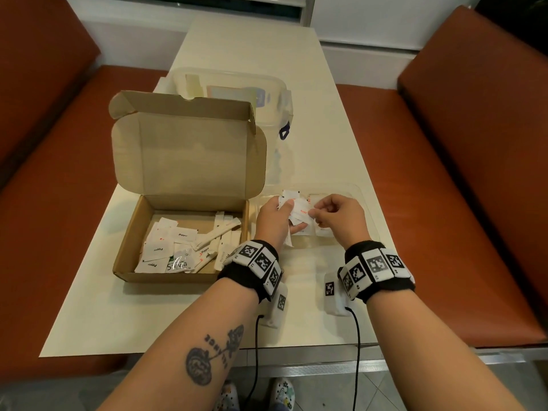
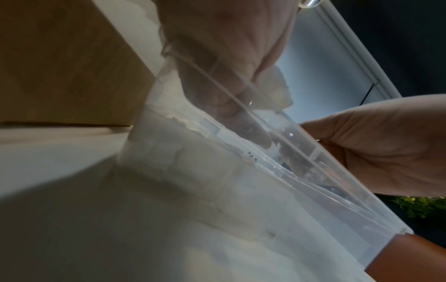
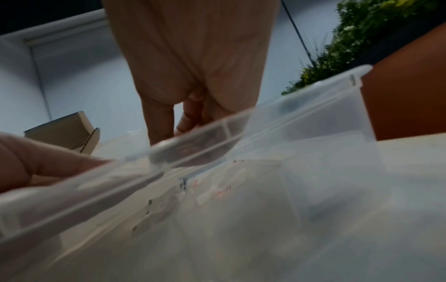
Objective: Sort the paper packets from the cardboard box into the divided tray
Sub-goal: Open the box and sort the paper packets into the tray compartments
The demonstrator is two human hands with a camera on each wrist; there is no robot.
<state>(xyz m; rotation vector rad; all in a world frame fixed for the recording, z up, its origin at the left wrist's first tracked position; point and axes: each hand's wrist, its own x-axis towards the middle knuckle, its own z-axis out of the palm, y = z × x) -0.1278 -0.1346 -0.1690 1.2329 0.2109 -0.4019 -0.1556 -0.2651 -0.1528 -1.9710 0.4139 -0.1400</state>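
Both hands hover over the clear divided tray [image 1: 366,203] on the right of the table. My left hand [image 1: 289,217] grips a bunch of small white paper packets [image 1: 300,214], one with red print. The right hand [image 1: 316,214] pinches the edge of one packet in that bunch. To the left stands the open cardboard box [image 1: 128,235] with several loose packets and stick sachets [image 1: 181,247] inside. In the left wrist view the left hand [image 2: 229,57] holds crumpled white paper [image 2: 277,89] above the tray rim [image 2: 311,167]. In the right wrist view the right hand [image 3: 193,76] curls its fingers behind the tray rim [image 3: 241,124].
A clear lidded plastic container [image 1: 237,90] stands behind the box's raised lid [image 1: 189,155]. Orange bench seats [image 1: 444,218] flank the cream table [image 1: 184,315] on both sides. Cables hang from both wrist cameras over the table's near edge.
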